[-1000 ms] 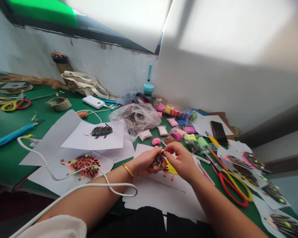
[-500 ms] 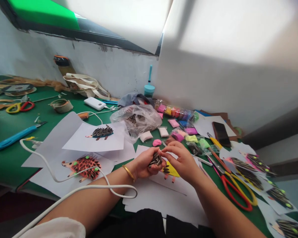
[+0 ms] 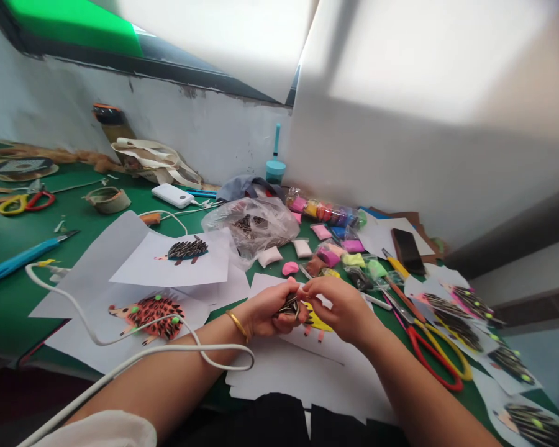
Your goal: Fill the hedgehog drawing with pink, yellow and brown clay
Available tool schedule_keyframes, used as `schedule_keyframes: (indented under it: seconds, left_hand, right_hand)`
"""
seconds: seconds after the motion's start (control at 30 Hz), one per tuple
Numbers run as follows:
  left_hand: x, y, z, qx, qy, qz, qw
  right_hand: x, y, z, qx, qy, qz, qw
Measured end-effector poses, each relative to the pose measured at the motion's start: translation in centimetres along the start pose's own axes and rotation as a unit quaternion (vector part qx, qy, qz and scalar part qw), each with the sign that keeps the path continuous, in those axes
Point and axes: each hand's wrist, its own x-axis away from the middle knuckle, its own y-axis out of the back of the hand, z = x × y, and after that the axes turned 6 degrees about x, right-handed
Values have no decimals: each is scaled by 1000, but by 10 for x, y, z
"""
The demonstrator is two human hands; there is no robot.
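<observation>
My left hand (image 3: 272,310) is curled palm-up around a small pile of striped sunflower seeds (image 3: 289,305). My right hand (image 3: 338,307) meets it at the fingertips, thumb and index finger pinched together; whatever is between them is too small to make out. Beneath both hands lies white paper bearing a yellow clay hedgehog shape (image 3: 320,318) with pink legs and a few dark seeds, partly covered by my fingers. Behind my hands rests a clear plastic bag of seeds (image 3: 251,226), with a pink lump of clay (image 3: 289,268) in front of it.
Finished hedgehog pictures (image 3: 156,316) lie left and right. Packets of coloured clay (image 3: 328,257), a phone (image 3: 407,251) and red-yellow scissors (image 3: 435,354) are to the right. A white cable (image 3: 144,355) loops over my left forearm. A blue knife (image 3: 21,261) lies far left.
The view has shifted slightly, so the tabletop things appear a little further left. My right fingers have curled in more closely at my left fingertips, and the seeds remain in my left hand.
</observation>
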Motion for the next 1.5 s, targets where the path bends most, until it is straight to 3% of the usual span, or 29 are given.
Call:
schedule_keyframes:
  seconds: [0.1,0.17,0.3,0.5,0.67,0.93,1.13,1.5]
  left_hand:
    - [0,0,-4,32,-62,-33,997]
    - [-1,1,-8,66,-112,-69,989]
    - [-4,6,-12,107,-166,-110,974]
    - [-9,10,-12,112,-177,-134,969]
    - [-9,10,-12,112,-174,-145,968]
    - [-11,11,-12,106,-171,-147,968]
    - [-11,11,-11,99,-168,-149,969]
    - [-9,8,-11,91,-172,-155,968]
  right_hand:
    - [7,5,-6,-37,-132,-31,990]
    - [12,5,-12,-41,-182,-28,982]
    - [20,-7,-29,-40,-199,-3,979]
    - [27,-31,-38,-53,-241,31,969]
    - [27,-34,-37,-26,-214,30,976]
    - [27,-39,-33,7,-224,49,973]
    - [25,-40,-31,9,-193,24,981]
    - [28,-43,-30,-8,-197,2,980]
